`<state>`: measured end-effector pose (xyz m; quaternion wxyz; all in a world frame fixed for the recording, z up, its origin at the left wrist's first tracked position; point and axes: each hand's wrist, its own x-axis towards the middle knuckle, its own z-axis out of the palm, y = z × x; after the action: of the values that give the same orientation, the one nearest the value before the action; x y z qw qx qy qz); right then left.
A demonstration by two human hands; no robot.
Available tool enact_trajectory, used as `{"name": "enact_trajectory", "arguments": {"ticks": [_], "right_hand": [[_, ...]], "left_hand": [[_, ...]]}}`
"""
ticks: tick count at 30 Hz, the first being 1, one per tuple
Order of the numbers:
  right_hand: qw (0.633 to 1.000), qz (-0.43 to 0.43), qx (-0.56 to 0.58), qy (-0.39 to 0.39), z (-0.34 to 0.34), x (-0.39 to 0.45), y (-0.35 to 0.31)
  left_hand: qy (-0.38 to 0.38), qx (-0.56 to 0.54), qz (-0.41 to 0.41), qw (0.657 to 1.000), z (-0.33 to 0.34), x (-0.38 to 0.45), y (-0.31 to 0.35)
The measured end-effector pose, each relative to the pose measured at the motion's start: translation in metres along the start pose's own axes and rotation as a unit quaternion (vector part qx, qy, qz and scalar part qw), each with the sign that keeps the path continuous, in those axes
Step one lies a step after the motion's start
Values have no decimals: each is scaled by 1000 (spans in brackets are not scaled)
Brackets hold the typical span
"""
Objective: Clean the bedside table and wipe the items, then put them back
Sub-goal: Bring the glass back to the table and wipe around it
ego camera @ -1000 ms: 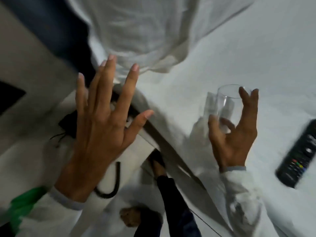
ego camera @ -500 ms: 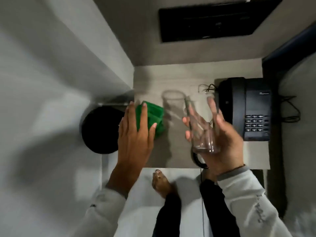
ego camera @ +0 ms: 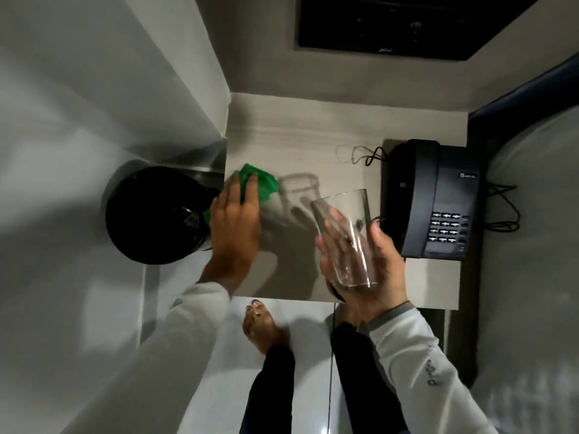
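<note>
I look straight down on the pale bedside table. My right hand holds a clear empty drinking glass tilted above the table's front right part. My left hand lies palm down on a green cloth at the table's left edge, fingers closing over it. A black telephone stands on the right side of the table, with its cord looped behind it.
A round black bin stands on the floor just left of the table, close to my left hand. A white wall corner rises at the left. The bed edge borders the right. My bare feet stand in front of the table.
My view swung from the bed to the bedside table. My right hand carried the glass over the table. My left hand came down onto the green cloth at the left edge.
</note>
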<state>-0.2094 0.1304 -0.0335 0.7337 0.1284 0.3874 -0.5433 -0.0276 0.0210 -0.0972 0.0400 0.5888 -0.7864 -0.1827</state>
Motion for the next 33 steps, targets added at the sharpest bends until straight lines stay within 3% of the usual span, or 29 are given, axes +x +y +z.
{"name": "enact_trajectory", "arguments": {"ticks": [4, 7, 12, 16, 18, 21, 23, 25, 27, 30, 33], "right_hand": [[1000, -8, -5, 16, -4, 8, 2], [999, -36, -6, 39, 5, 15, 10], [991, -112, 28, 68, 14, 23, 15], [988, -101, 74, 88, 5, 17, -1], [992, -86, 30, 89, -6, 17, -1], [991, -53, 18, 119, -7, 11, 9], [994, -32, 41, 97, -5, 8, 21], [992, -13, 94, 77, -6, 17, 22], [995, -36, 37, 90, 2, 19, 16], [992, -53, 31, 108, 9, 24, 2], [993, -30, 51, 102, 29, 42, -2]], "left_hand": [[95, -214, -31, 972, -61, -7, 28], [78, -271, 30, 959, -88, -22, 72], [-26, -206, 157, 966, -71, -60, 107], [-136, -266, 207, 932, -80, -76, 88], [-142, -300, 202, 921, -95, -67, 77], [-29, -270, 176, 946, -109, -44, 77], [-7, -229, 190, 955, -104, -34, 85], [-72, -207, 238, 946, -89, -39, 89], [-143, -220, 263, 928, -78, -54, 78], [-212, -286, 236, 904, -87, -78, 51], [-209, -284, 177, 919, -99, -89, 16]]}}
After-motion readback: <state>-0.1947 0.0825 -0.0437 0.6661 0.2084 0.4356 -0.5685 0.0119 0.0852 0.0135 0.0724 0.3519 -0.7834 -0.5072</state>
